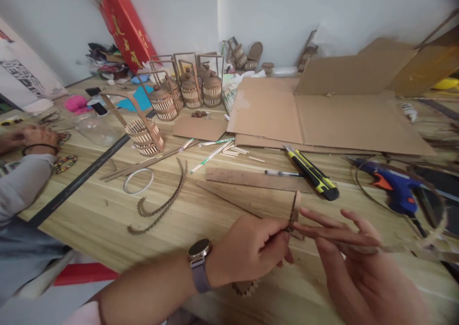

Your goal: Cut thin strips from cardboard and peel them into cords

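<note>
My left hand, with a watch on its wrist, pinches a small cardboard piece with a dark ridged edge. Close on its right, my right hand has its palm turned up, and its fingers and thumb hold a thin brown strip whose left end meets the piece. A toothed cardboard piece shows partly below my left wrist. Beyond my hands lie a flat cardboard strip and a yellow and black utility knife. Two curved corrugated strips lie to the left.
A blue glue gun lies at right. Behind are large cardboard sheets and several small lidded baskets. An open basket and a white ring stand left of centre. Another person's hands are at far left.
</note>
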A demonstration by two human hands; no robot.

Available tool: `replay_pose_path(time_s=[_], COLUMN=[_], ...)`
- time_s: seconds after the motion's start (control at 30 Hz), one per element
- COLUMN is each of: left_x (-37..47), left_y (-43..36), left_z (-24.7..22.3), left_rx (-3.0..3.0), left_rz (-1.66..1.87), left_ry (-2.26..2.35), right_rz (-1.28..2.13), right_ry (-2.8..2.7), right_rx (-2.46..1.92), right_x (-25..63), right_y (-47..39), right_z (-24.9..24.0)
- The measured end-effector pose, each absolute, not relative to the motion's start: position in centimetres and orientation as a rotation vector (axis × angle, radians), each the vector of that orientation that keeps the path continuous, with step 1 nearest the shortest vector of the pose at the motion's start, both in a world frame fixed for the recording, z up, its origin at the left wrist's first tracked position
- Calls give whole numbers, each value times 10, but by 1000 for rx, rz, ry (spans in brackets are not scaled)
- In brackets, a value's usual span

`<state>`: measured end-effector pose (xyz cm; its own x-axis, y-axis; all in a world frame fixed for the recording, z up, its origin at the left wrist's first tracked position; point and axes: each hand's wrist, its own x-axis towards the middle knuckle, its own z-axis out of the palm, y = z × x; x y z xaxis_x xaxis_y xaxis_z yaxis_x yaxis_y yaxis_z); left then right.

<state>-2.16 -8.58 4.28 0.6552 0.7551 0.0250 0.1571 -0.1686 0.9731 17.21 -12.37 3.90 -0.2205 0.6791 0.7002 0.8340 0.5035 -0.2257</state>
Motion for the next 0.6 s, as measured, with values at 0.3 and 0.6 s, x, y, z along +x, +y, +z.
replay_pose_path(time_s=[0.3, 0.6], left_x=[-20, -20], left_y=[-83, -85], left_z=[44, 47], left_rx=[1621, 1646], left_rz=[685, 690], left_ry=[817, 768], right_rz=[-241, -244], right_ry=[-2030, -1999], right_rx=[-1131, -1115], right_x=[168, 167], right_y=[-119, -118], right_z=[32, 35])
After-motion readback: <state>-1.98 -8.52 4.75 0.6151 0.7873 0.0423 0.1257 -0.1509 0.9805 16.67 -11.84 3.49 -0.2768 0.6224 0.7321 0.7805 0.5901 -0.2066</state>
